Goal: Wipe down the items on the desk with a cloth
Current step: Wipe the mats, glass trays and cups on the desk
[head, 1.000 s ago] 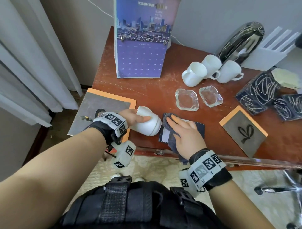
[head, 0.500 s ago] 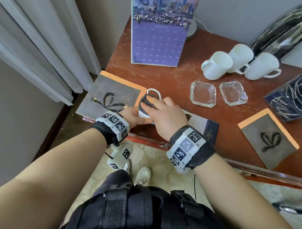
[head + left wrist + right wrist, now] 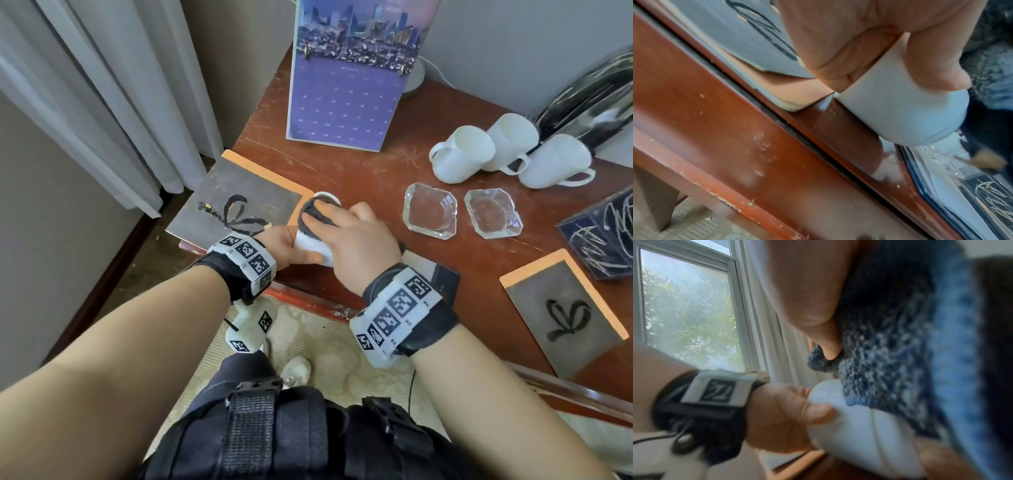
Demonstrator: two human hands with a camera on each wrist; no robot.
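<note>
Head view: four white mugs (image 3: 460, 154), two glass ashtrays (image 3: 430, 210), one cloth (image 3: 317, 214).

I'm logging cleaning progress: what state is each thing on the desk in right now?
Held mug: on its side, left hand grips its base.
Cloth: pressed on that mug by right hand.
Three other mugs: lying on their sides, untouched.
Two glass ashtrays: upright, empty.
Calendar: standing.
</note>
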